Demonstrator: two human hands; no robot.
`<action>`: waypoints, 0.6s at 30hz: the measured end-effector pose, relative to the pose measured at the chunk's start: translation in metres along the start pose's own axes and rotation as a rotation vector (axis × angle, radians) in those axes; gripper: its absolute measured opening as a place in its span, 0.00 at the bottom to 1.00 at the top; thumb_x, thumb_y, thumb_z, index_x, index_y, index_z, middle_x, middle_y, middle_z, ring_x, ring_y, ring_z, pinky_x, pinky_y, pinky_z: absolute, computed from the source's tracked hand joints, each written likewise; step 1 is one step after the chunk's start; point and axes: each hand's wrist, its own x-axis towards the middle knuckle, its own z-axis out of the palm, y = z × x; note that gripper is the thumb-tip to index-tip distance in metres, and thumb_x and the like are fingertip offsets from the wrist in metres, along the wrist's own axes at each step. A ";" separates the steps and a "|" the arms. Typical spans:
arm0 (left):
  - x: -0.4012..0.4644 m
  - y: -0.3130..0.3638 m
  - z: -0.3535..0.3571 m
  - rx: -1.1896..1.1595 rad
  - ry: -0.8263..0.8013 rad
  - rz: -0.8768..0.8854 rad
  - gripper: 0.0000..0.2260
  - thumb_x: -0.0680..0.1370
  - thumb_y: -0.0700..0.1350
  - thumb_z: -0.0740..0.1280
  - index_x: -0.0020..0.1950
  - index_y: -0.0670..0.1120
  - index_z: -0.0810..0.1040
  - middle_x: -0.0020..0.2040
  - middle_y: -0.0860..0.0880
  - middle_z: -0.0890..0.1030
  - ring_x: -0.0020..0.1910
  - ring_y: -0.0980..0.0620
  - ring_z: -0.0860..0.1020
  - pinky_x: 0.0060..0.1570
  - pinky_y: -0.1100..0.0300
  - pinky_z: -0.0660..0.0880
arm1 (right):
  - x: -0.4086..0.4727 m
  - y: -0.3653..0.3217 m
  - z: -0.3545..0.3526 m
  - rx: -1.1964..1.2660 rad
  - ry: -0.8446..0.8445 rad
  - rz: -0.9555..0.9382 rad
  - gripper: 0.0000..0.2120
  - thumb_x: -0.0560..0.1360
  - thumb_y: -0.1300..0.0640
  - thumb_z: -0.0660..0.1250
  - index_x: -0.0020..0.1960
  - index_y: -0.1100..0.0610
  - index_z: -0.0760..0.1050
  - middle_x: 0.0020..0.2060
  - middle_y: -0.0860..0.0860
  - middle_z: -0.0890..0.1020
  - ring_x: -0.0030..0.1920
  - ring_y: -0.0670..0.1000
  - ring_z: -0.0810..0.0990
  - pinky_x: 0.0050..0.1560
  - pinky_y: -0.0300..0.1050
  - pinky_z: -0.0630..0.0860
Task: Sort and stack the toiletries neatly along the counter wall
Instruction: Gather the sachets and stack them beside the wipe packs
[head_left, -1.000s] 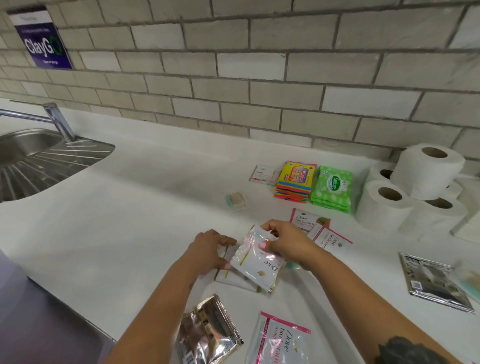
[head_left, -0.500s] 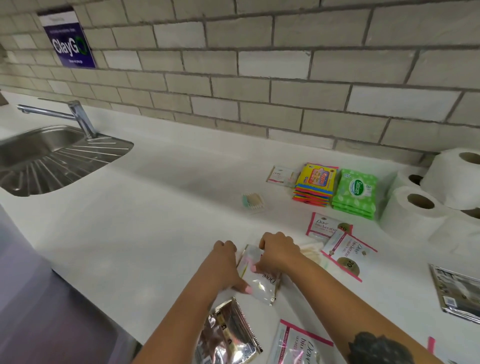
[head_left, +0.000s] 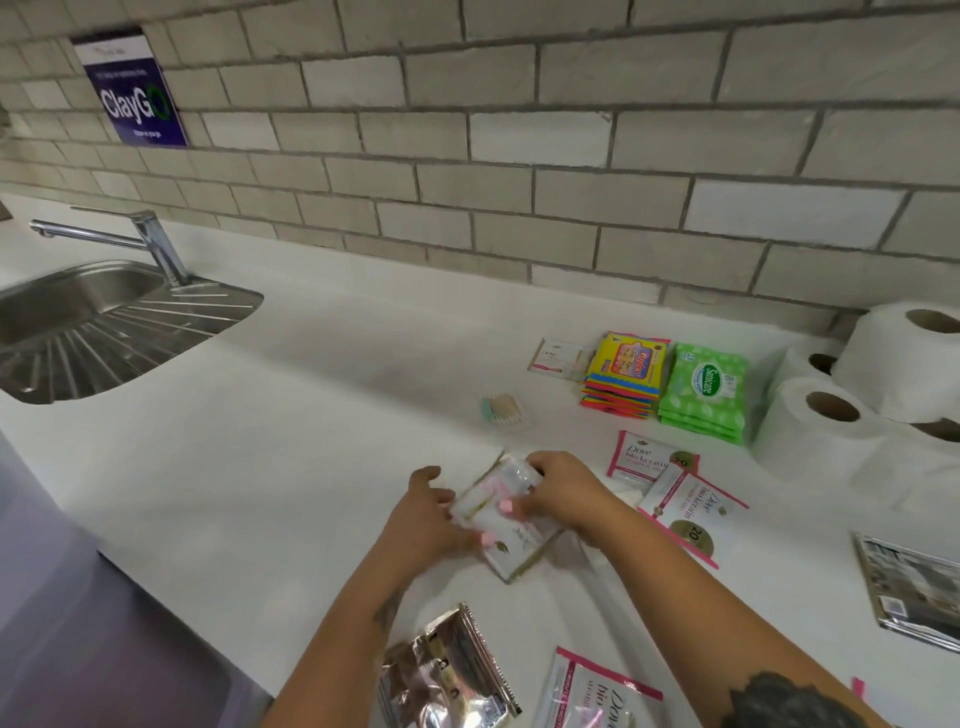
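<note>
A small stack of white Dove sachets (head_left: 511, 540) lies on the white counter (head_left: 291, 447) in front of me. My left hand (head_left: 426, 519) grips its left edge and my right hand (head_left: 558, 491) grips its top right edge. Loose pink-edged Dove sachets lie to the right (head_left: 685, 512), (head_left: 647, 457) and near the front edge (head_left: 597, 699). A shiny foil sachet (head_left: 449, 670) lies by my left forearm. Near the wall sit a single Dove sachet (head_left: 558, 356), a stack of yellow wipe packs (head_left: 626, 376) and a stack of green wipe packs (head_left: 706, 392).
Toilet paper rolls (head_left: 826, 415) are piled at the right by the tiled wall. A small pack of cotton buds (head_left: 504, 408) lies mid-counter. A silver foil packet (head_left: 909, 587) sits at the far right. A steel sink (head_left: 78, 312) with a tap (head_left: 150, 239) is at the left.
Both hands have lowered the white sachet onto the others beneath it and now hold the stack together. The camera view has shifted slightly left and down.
</note>
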 end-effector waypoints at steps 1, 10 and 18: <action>-0.002 0.000 0.001 -0.225 -0.055 0.042 0.39 0.64 0.39 0.79 0.70 0.40 0.63 0.60 0.41 0.78 0.56 0.43 0.79 0.54 0.51 0.77 | -0.003 0.000 0.000 0.196 0.035 -0.049 0.10 0.67 0.62 0.76 0.41 0.54 0.75 0.39 0.52 0.80 0.39 0.50 0.79 0.41 0.42 0.76; 0.008 -0.010 0.028 -0.167 0.151 0.287 0.22 0.64 0.56 0.69 0.56 0.51 0.76 0.53 0.52 0.83 0.53 0.52 0.80 0.55 0.50 0.76 | -0.002 0.027 0.019 0.407 0.215 -0.167 0.14 0.67 0.67 0.73 0.44 0.51 0.74 0.40 0.48 0.81 0.43 0.50 0.80 0.42 0.44 0.78; 0.015 -0.014 0.034 -0.014 0.216 0.326 0.15 0.74 0.39 0.70 0.58 0.49 0.72 0.50 0.57 0.78 0.48 0.58 0.77 0.40 0.77 0.68 | -0.006 0.024 0.020 0.148 0.249 -0.260 0.30 0.73 0.63 0.67 0.69 0.47 0.59 0.57 0.47 0.73 0.56 0.48 0.73 0.56 0.43 0.71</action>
